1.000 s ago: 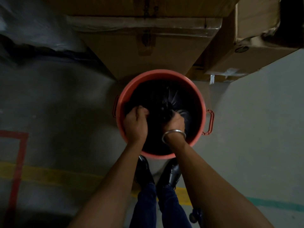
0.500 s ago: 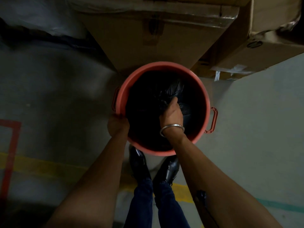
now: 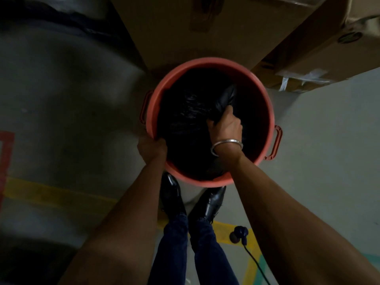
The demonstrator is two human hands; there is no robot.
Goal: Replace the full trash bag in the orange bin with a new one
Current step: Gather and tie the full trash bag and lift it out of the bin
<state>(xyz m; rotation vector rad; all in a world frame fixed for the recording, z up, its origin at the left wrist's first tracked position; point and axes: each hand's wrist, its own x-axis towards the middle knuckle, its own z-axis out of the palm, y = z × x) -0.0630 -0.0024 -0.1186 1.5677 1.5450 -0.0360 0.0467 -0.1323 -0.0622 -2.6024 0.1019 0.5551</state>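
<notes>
The right hand [image 3: 225, 128] holds the gathered neck of the full black trash bag [image 3: 185, 118], which sits deep inside the orange bin [image 3: 265, 103]. The neck points up and away toward the far rim, so the lift is straight up. The left hand [image 3: 152, 146] grips the near-left rim, bracing the bin.

Big cardboard boxes [image 3: 185, 31] stacked up top, grey concrete floor [image 3: 329, 140] with a yellow painted line [image 3: 51, 194] and a red one [image 3: 6, 153], black shoes [image 3: 171, 194], plus what looks like a dark plug on a cord [image 3: 239, 233].
</notes>
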